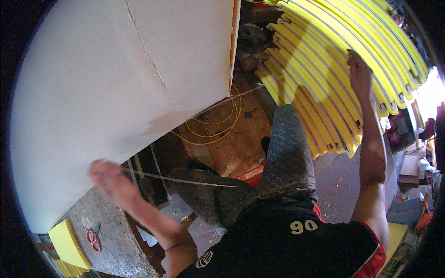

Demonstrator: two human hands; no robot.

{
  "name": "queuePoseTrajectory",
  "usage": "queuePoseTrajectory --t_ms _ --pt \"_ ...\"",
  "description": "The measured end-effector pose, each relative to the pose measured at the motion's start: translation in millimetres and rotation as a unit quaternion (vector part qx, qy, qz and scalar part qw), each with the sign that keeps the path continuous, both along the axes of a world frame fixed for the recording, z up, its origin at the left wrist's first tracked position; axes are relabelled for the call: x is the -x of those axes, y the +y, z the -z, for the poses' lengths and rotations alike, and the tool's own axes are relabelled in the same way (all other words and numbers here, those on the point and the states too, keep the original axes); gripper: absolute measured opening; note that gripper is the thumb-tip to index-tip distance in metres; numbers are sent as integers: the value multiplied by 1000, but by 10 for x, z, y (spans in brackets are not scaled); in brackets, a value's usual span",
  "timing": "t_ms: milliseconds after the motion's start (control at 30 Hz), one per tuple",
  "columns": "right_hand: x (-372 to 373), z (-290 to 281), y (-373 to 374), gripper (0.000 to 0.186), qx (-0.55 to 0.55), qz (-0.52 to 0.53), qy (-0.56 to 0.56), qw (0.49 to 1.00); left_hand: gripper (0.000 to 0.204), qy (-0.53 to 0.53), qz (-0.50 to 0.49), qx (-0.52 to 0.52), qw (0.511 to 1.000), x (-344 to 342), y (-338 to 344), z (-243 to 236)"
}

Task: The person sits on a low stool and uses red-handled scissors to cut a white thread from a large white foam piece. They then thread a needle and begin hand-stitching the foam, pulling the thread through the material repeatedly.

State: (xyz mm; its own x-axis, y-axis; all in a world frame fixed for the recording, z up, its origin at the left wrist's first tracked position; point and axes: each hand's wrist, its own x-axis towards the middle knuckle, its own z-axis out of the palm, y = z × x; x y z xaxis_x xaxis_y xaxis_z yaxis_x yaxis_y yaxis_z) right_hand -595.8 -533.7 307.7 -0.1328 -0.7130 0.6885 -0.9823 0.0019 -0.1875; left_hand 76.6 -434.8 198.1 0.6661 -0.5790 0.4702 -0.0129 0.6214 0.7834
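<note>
My left hand [111,180], smeared by motion, is closed at the lower edge of a large off-white panel [92,92]. A thin pale strip [185,179] trails from this hand to the right, across my lap. At the right, my right hand [360,76] reaches up to a big stack of long yellow strips [315,69] with grey lines between them. Its fingers look stretched out against the strips near the upper layer; their tips are in shadow, and no separate piece shows in them.
Red-handled scissors [93,240] lie on a worn wooden bench [111,231] at the lower left, beside a yellow block [68,243]. A coiled yellow cord [211,136] rests on a brown board [232,148] beyond my knees. Clutter [410,204] stands along the right side.
</note>
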Motion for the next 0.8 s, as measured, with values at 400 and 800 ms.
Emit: queuePoseTrajectory --t_ms 400,800 --pt "303 17 -73 29 213 -21 -38 976 30 -412 -149 -142 888 191 819 -453" --pt "448 -334 1542 30 388 -22 -199 900 14 -401 266 -447 754 1364 294 1207"
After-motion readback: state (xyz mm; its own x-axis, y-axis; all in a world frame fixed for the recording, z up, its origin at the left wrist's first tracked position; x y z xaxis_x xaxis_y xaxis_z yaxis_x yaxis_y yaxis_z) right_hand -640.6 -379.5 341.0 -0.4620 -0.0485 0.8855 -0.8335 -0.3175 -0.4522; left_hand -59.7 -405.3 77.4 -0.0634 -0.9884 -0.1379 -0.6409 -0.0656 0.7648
